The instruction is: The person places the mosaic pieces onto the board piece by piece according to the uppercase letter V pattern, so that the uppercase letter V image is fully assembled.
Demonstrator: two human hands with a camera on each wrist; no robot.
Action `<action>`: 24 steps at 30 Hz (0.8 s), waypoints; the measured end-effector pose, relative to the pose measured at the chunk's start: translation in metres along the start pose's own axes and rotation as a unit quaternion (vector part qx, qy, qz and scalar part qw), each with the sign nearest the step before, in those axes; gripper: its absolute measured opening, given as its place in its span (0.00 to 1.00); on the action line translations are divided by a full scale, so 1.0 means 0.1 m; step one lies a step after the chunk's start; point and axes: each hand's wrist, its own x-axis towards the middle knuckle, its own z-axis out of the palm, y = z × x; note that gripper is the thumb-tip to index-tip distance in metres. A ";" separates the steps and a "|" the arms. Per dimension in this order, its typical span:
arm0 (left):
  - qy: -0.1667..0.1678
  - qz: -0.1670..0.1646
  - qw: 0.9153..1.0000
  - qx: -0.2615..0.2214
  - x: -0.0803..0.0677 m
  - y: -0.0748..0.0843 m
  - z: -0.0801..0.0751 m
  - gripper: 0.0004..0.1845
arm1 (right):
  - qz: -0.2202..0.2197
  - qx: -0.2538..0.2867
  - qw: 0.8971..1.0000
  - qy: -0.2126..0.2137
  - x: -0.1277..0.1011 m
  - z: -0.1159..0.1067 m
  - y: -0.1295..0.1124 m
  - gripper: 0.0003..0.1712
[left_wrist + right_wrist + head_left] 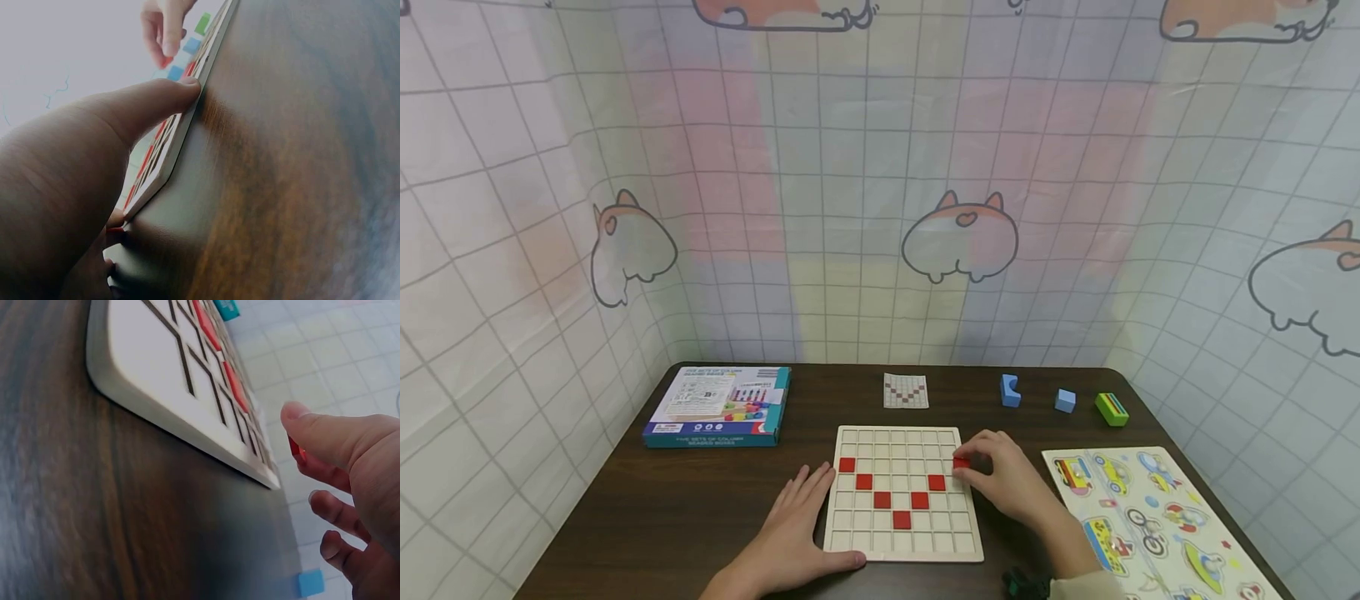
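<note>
A white gridded board [904, 553] lies flat on the dark table, with several red square tiles [902, 520] set in its cells in a V shape. Along the board's left side rests my left hand [797, 533], fingers extended; its thumb touches the near edge, as the left wrist view also shows. Between thumb and index finger my right hand [1007, 479] pinches another red tile [961, 462] near the board's right edge. In the right wrist view this red tile [296, 449] is held above the board's level, partly hidden by the thumb.
A small pattern card [906, 391] lies behind the board. Back left is a flat box [718, 404]. Two blue blocks [1011, 391] and a green striped block [1112, 410] stand back right. A picture puzzle board [1150, 517] lies at the right, close to my right forearm.
</note>
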 end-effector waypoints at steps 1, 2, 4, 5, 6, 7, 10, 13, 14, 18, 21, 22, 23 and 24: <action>0.000 0.000 1.000 0.000 0.00 0.00 0.00 0.75 | 0.002 0.004 1.000 -0.002 0.01 0.02 0.01 0.12; 0.000 0.000 1.000 0.000 0.00 0.00 0.01 0.75 | 0.004 0.006 1.000 -0.004 0.02 0.04 0.02 0.12; 0.000 0.000 1.000 0.000 0.00 0.00 0.01 0.75 | 0.006 0.014 1.000 -0.007 0.04 0.07 0.03 0.12; 0.000 0.000 1.000 0.000 0.00 0.00 0.01 0.75 | 0.007 0.018 1.000 -0.008 0.05 0.08 0.04 0.12; 0.001 0.000 1.000 0.000 0.00 0.00 0.01 0.75 | 0.009 0.021 1.000 -0.009 0.05 0.10 0.05 0.11; 0.001 -0.001 1.000 0.000 0.00 0.00 0.01 0.75 | 0.010 0.025 1.000 -0.011 0.06 0.11 0.05 0.11; 0.000 -0.003 1.000 -0.001 0.00 -0.01 0.02 0.75 | 0.016 0.035 0.999 -0.015 0.08 0.15 0.08 0.10; -0.001 -0.001 1.000 0.002 0.00 -0.01 0.02 0.75 | 0.023 0.044 0.999 -0.018 0.09 0.19 0.09 0.10; -0.001 0.000 1.000 0.002 0.00 -0.01 0.02 0.76 | 0.026 0.047 0.998 -0.018 0.10 0.19 0.09 0.10; -0.001 0.001 1.000 0.006 0.00 -0.01 0.03 0.76 | 0.038 0.057 0.997 -0.017 0.11 0.22 0.07 0.10; -0.002 -0.001 1.000 0.003 0.00 0.00 0.03 0.76 | 0.045 0.058 0.997 -0.018 0.11 0.22 0.07 0.11; -0.003 -0.001 1.000 0.003 0.00 0.01 0.03 0.76 | 0.047 0.059 0.997 -0.018 0.11 0.22 0.07 0.11; -0.004 -0.002 1.000 0.003 0.00 0.01 0.03 0.75 | 0.050 0.058 0.997 -0.018 0.11 0.22 0.08 0.11; -0.004 -0.002 1.000 0.002 0.00 0.01 0.03 0.75 | 0.052 0.057 0.997 -0.019 0.11 0.22 0.08 0.11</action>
